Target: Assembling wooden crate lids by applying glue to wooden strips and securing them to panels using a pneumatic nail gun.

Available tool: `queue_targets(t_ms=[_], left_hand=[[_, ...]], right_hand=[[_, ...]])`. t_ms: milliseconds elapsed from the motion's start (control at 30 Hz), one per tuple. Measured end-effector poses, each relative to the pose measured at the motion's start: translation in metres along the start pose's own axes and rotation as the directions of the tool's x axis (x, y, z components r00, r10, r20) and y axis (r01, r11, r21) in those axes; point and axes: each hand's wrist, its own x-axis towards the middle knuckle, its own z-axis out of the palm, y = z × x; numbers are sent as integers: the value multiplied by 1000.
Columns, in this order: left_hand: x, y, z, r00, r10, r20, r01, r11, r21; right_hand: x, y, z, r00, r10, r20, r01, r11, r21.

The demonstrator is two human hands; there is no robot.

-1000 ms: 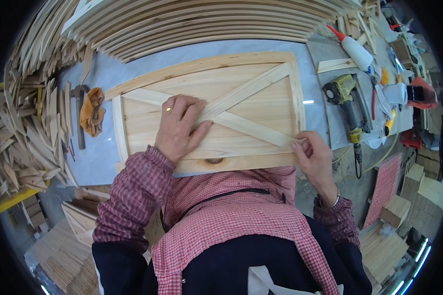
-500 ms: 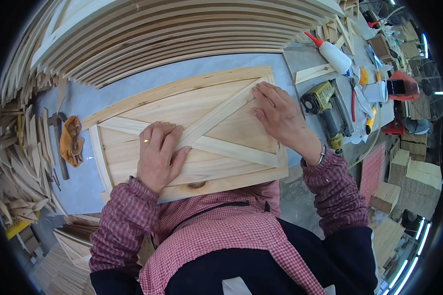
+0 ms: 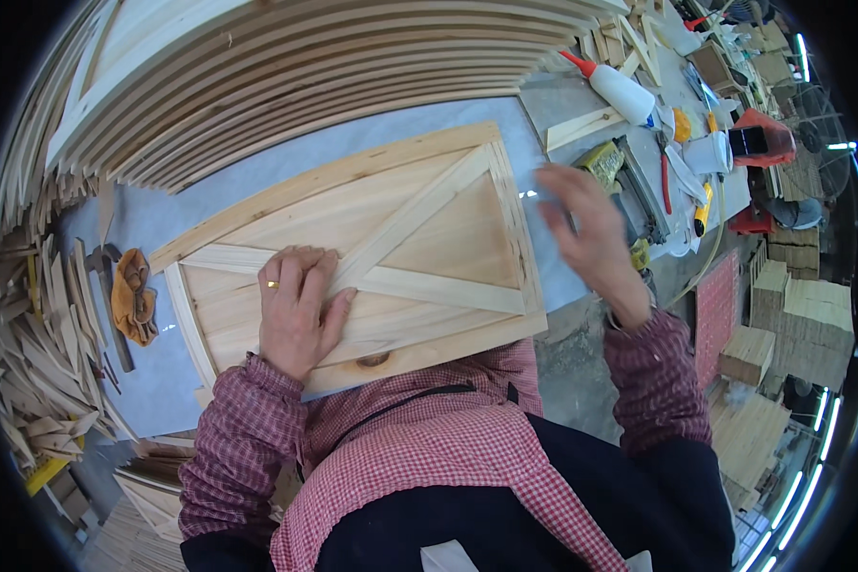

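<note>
A pale wooden panel (image 3: 429, 329) with a raised frame lies before me on the table. Crossing its face are a diagonal wooden strip (image 3: 419, 205) and lower brace pieces (image 3: 443, 289). My left hand (image 3: 300, 310), a ring on one finger, presses down near the crossing, fingers bent and thumb on either side of the diagonal strip; the wood beneath the palm is hidden. Off the panel's right edge, my right hand (image 3: 591, 238) is in the air, slightly blurred, fingers apart and empty. Just beyond it lies a green and black nail gun (image 3: 605, 167), partly covered by the hand.
Stacked framed panels (image 3: 334, 86) stand along the far side. A hammer (image 3: 110, 305) and an orange-brown glove (image 3: 133, 296) lie at left beside heaped wood strips (image 3: 38, 334). At right are a white glue bottle (image 3: 623, 93), red-handled pliers (image 3: 664, 181) and a white cup (image 3: 708, 153).
My right hand has left the panel's upper right corner and moved right toward the nail gun. My left hand stays pressed near the crossing. The whole view has shifted slightly.
</note>
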Motion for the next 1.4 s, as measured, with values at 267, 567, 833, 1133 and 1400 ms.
queue_targets(t_ms=[267,567,833,1133,1400], left_hand=[[-2,-1,1,1000,9,4,-9,1000,7],[-5,-2,3,999,27,-27,-26,1000,13],[-5,-4,5,999,46,-24,-45,999,22],[-6,-5,5,998,50,-49,-50,999,3],[-7,-8,3,997,49,-63,-51,998,-24]], right_hand=[[-73,45,-32,845,532,-58,-502,752,-427],[-37,47,-55,778,628,24,-598,752,-279],[-95,-64,-85,813,482,327,-575,752,323],[-91,-78,-73,664,534,523,-685,714,142],[-32,-115,-64,777,350,524,-553,777,301]])
